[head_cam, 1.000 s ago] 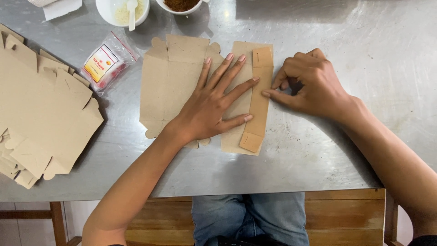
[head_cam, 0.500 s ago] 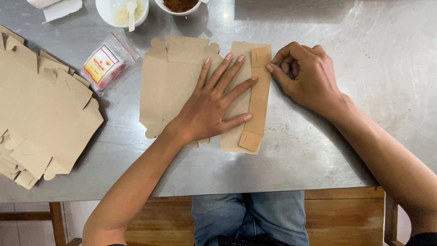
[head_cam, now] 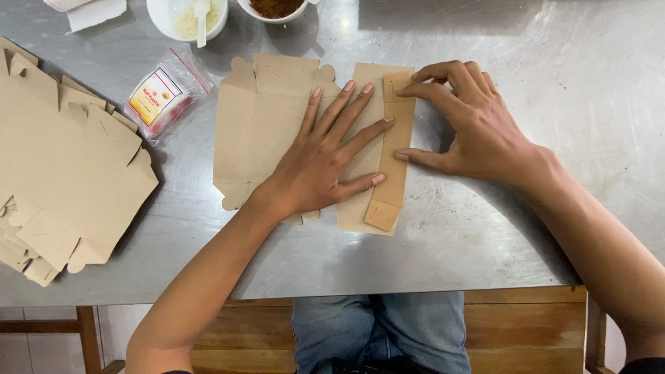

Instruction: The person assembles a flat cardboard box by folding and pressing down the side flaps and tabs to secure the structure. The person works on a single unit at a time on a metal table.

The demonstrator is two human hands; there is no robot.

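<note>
1. Your left hand (head_cam: 320,161) lies flat and open, fingers spread, on the flat cardboard box blank (head_cam: 267,121), which sits in the middle of the steel counter (head_cam: 554,83). It holds nothing; it only presses down.

2. The folded side strip (head_cam: 393,149) of that blank runs lengthwise away from you, its long axis nearly straight up and down in the head view, tilted slightly. It lies just right of your left fingertips.

3. Your right hand (head_cam: 478,128) is the nearer one to the strip: it comes in from the right, with the index fingertip touching the strip's far end and the thumb tip touching its right edge about halfway down. It is open and curled, gripping nothing (a press, not a pinch).

4. So the strip sits between your two hands, left hand on its inner side, right hand on its outer side.

5. A stack of more blanks (head_cam: 66,159) lies well apart at the left, a small plastic packet (head_cam: 161,93) beside it, and two white bowls (head_cam: 187,14) at the far edge.
</note>
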